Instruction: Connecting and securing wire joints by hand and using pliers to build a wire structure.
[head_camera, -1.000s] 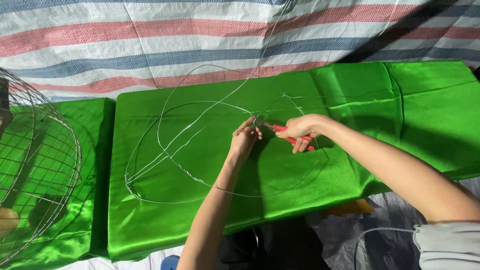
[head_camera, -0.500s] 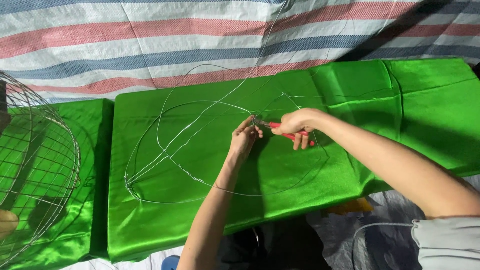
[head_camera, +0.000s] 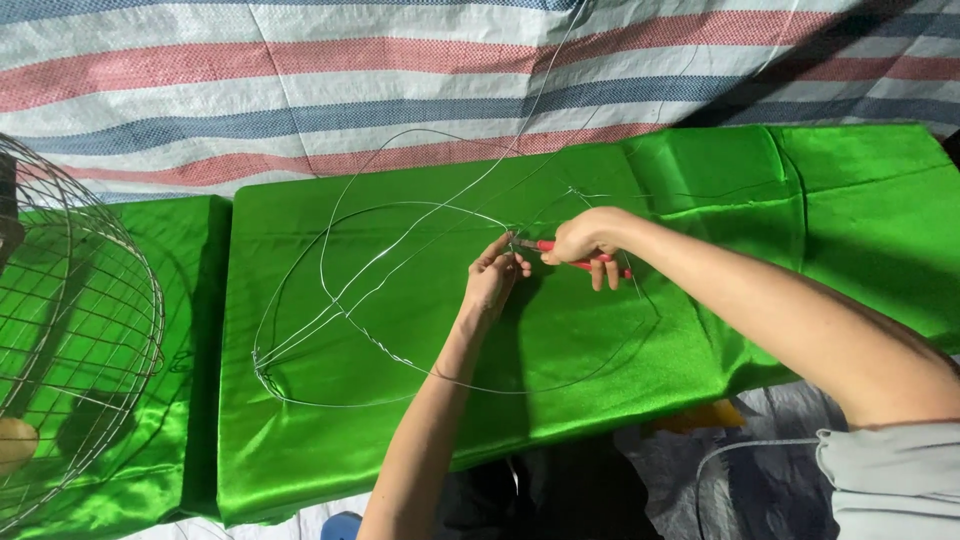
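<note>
A frame of thin bent metal wire (head_camera: 330, 300) lies on a table draped in shiny green cloth (head_camera: 400, 420). My left hand (head_camera: 495, 275) pinches the wire where several strands meet near the table's middle. My right hand (head_camera: 585, 240) grips red-handled pliers (head_camera: 560, 250), whose jaws point left and touch the wire right at my left fingertips. Loose wire ends rise from that joint toward the back.
A round wire mesh cage (head_camera: 70, 340) stands at the left over a second green-covered surface (head_camera: 190, 330). A striped red, blue and white tarp (head_camera: 300, 80) hangs behind. Grey cloth and a wire loop (head_camera: 730, 455) lie below the table's front edge.
Both hands stay at the wire joint. My right hand with the pliers has shifted slightly and the view has tilted a little.
</note>
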